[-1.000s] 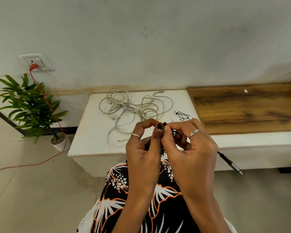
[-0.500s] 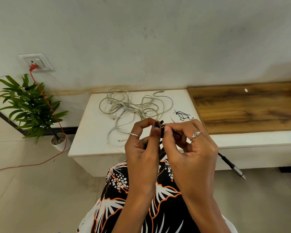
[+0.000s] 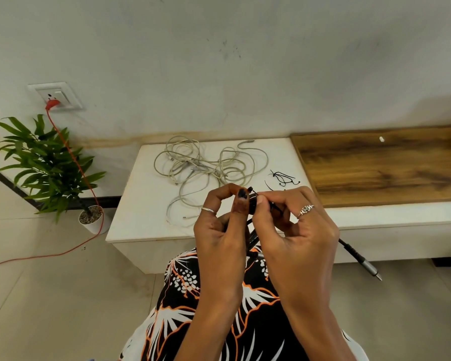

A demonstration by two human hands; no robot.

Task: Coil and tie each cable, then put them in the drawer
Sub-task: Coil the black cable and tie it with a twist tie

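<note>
My left hand [image 3: 220,230] and my right hand [image 3: 297,230] meet in front of the white cabinet top [image 3: 141,204], both pinched on a coiled black cable [image 3: 251,204] and a thin black tie around it. The coil is mostly hidden between my fingers. One end of the black cable, with a metal plug [image 3: 370,268], hangs out to the right below my right hand. A tangle of grey-white cables [image 3: 206,168] lies loose on the cabinet top behind my hands. Several spare black ties [image 3: 283,177] lie to the right of the tangle.
A wooden panel [image 3: 380,165] covers the cabinet top to the right. A potted plant [image 3: 44,165] stands on the floor at left. A red cord [image 3: 73,162] runs from a wall socket [image 3: 55,96] down across the floor. No drawer is seen open.
My fingers have shifted slightly on the tie at the coil. The hanging plug end has dropped a little lower and to the right. The grey tangle has not moved.
</note>
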